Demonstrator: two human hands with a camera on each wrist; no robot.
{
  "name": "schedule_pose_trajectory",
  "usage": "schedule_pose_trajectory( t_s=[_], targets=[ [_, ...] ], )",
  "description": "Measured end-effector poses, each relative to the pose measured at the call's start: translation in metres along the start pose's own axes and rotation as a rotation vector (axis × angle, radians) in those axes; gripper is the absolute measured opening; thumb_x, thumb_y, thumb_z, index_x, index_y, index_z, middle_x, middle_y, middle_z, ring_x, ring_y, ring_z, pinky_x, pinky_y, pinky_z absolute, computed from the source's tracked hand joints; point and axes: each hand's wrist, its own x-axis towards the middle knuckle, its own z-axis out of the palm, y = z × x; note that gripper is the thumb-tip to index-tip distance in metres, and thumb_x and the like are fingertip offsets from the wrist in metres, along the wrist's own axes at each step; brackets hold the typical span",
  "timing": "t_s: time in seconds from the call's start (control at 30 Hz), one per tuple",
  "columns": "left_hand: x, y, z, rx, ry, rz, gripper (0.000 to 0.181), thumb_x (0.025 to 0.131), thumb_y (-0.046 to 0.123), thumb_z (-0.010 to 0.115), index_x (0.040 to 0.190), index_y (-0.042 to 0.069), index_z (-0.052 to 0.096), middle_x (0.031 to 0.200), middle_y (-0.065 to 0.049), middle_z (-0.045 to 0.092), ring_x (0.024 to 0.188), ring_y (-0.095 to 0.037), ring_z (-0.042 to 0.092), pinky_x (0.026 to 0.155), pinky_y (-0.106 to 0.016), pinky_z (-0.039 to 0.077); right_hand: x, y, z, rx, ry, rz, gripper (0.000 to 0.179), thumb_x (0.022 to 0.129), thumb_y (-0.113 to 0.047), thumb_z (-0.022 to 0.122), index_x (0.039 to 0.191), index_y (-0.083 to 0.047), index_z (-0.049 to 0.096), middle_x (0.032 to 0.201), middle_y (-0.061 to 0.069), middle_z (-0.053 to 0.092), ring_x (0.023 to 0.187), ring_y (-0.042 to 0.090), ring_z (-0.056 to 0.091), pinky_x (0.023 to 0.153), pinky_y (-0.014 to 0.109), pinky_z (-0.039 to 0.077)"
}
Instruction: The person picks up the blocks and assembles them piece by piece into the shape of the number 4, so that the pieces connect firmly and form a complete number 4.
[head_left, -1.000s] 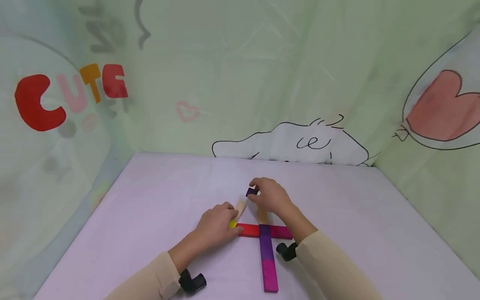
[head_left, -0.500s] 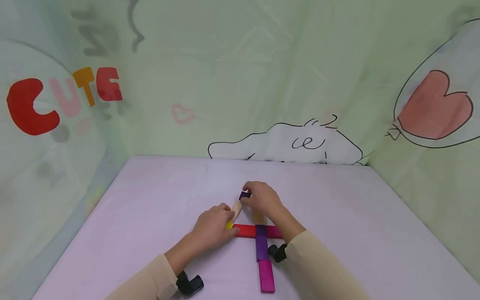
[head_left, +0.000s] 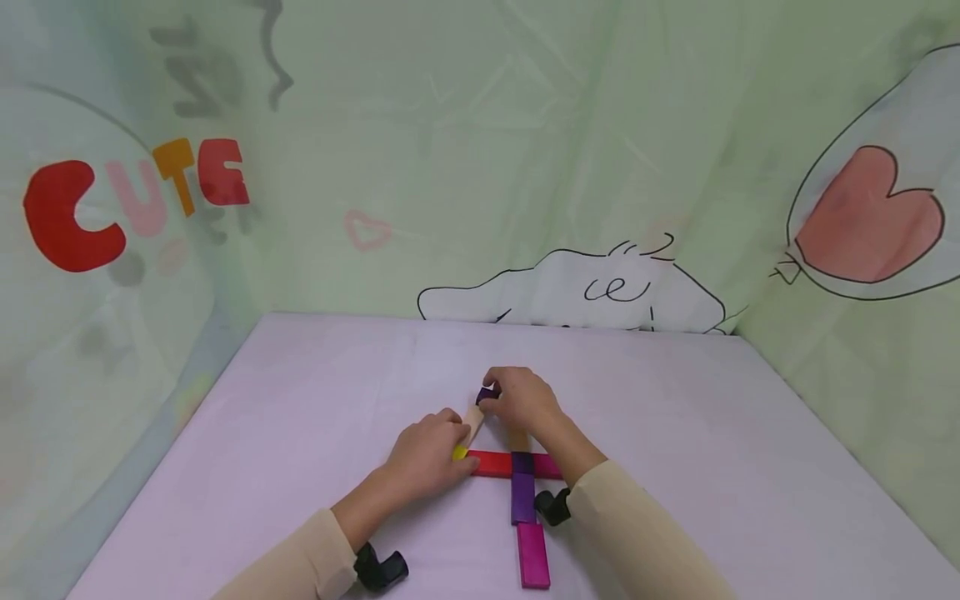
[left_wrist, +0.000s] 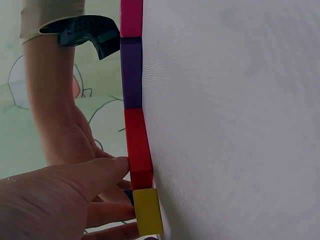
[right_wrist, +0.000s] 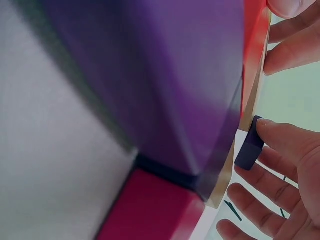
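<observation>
In the head view my right hand [head_left: 521,398] pinches a small dark purple block [head_left: 487,396] between thumb and fingers, at the far end of a slanted pale wooden block [head_left: 472,423]. My left hand [head_left: 427,450] touches the blocks at the left corner. In the left wrist view its thumb is at the red block [left_wrist: 138,150], and its fingers reach along the top edge of the yellow block [left_wrist: 148,212]. Under my right hand, a tan wooden block [head_left: 518,438] stretches back from the cross of blocks and is partly covered.
From the dark purple centre block [head_left: 522,463], a magenta block [head_left: 547,467] runs right. A purple block [head_left: 522,498] and another magenta block [head_left: 533,556] run toward me. Black wrist devices [head_left: 382,568] hang below both sleeves. A printed curtain [head_left: 480,167] hangs behind the white table [head_left: 337,375].
My right hand has brought the dark purple block left and slightly nearer, to the tip of the slanted pale block. The left hand stays at its corner.
</observation>
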Motion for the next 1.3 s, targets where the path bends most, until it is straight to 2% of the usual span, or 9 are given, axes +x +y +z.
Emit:
schedule_pose_trajectory(
  t_s=[0.33,0.6,1.0,1.3],
  targets=[
    [0.001,0.001,0.0,-0.004,-0.003,0.0,0.022,0.089,0.032,0.076,0.097,0.011,0.076,0.115,-0.008,0.07,0.088,-0.021,0.064,0.06,-0.025,0.043,0.0,0.0,-0.002,-0.02,0.0,-0.012,0.032,0.092,-0.025,0.079,0.121,-0.015,0.073,0.108,0.006,0.074,0.096,0.022,0.067,0.087,0.041,0.058],
    [0.002,0.004,0.0,-0.007,-0.014,-0.003,0.029,0.089,0.032,0.077,0.107,0.009,0.078,0.117,-0.008,0.069,0.09,-0.021,0.063,0.062,-0.025,0.044,-0.003,0.003,-0.007,0.016,-0.025,-0.003,0.021,0.094,-0.019,0.076,0.115,-0.015,0.076,0.11,0.007,0.074,0.102,0.025,0.066,0.093,0.046,0.057],
    [0.004,0.003,0.002,-0.003,-0.016,0.003,0.026,0.089,0.032,0.077,0.102,0.01,0.077,0.116,-0.008,0.069,0.09,-0.021,0.063,0.061,-0.026,0.044,-0.006,0.003,-0.009,0.026,-0.041,0.006,0.02,0.095,-0.018,0.074,0.115,-0.016,0.077,0.118,0.008,0.073,0.112,0.027,0.065,0.097,0.047,0.056],
    [0.004,-0.001,0.003,-0.008,-0.026,-0.021,0.032,0.088,0.033,0.078,0.108,0.008,0.078,0.116,-0.009,0.069,0.093,-0.021,0.064,0.064,-0.026,0.047,-0.013,-0.001,-0.022,0.043,-0.021,-0.063,0.024,0.096,-0.02,0.073,0.119,-0.014,0.075,0.122,0.008,0.073,0.113,0.028,0.067,0.094,0.045,0.058]
  ],
)
